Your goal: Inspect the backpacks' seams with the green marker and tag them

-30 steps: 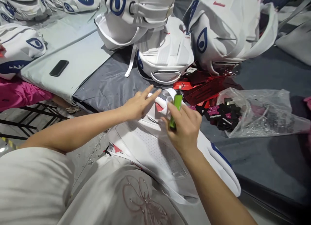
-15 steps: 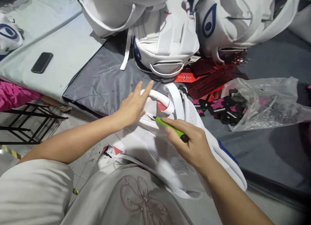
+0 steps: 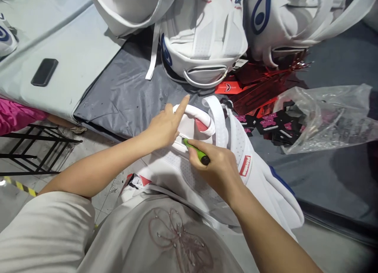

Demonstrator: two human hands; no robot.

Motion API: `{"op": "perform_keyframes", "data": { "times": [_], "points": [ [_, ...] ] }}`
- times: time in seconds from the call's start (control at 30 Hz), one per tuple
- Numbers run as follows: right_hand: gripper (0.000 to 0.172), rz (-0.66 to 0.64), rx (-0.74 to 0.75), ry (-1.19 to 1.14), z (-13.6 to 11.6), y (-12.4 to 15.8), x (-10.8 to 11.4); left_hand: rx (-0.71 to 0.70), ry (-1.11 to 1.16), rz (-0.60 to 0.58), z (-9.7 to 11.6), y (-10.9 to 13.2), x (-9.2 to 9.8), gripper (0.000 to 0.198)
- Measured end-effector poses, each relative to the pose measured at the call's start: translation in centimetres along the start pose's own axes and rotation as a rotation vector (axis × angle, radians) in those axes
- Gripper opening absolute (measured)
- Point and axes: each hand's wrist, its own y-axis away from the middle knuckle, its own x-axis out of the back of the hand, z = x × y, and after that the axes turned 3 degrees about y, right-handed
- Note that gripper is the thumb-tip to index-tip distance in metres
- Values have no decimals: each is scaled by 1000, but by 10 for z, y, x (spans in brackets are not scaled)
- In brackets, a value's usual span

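Observation:
A white backpack [image 3: 191,178] leans between my body and the table edge, its padded top handle loop [image 3: 193,111] standing up with a red patch beside it. My left hand [image 3: 165,127] grips the fabric at the left end of that loop, thumb and lower fingers curled in, index finger pointing out over it. In my right hand [image 3: 211,155] is a slim green tool with a black end [image 3: 196,150], shut in the fingers. Its tip meets the seam below the loop, close to my left thumb; the tip itself is too small to make out.
More white backpacks [image 3: 203,64] stand along the back of the table. Red tags [image 3: 228,87], black cards with pink bears [image 3: 270,121] and a clear plastic bag [image 3: 327,123] lie at right. A black phone [image 3: 44,72] rests on the pale cloth, left. A black metal rack [image 3: 32,151] stands below.
My right hand has moved left along the seam with the green tool, nearer my left hand. A red label on the backpack's side has come into sight. My left hand still holds the fabric.

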Motion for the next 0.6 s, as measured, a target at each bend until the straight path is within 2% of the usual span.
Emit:
{"op": "perform_keyframes", "data": {
  "times": [0.13, 0.27, 0.4, 0.53, 0.6],
  "points": [
    [28, -3, -53, -74, 0, 4, -2, -15, 2, 17, -2, -1, -3, 98],
    [29, 19, -76, -15, -7, 6, -1, 10, 17, 8, 0, -1, -2, 99],
    [29, -70, -104, -108, -10, 4, 3, 19, 18, -8, 2, 0, 0, 97],
    [29, -45, -108, -118, -11, 0, 5, 5, 2, 7, 1, 1, -1, 97],
    [29, -73, -95, -130, -11, -1, 5, 1, -5, 19, 0, 1, -2, 96]
  ]
}}
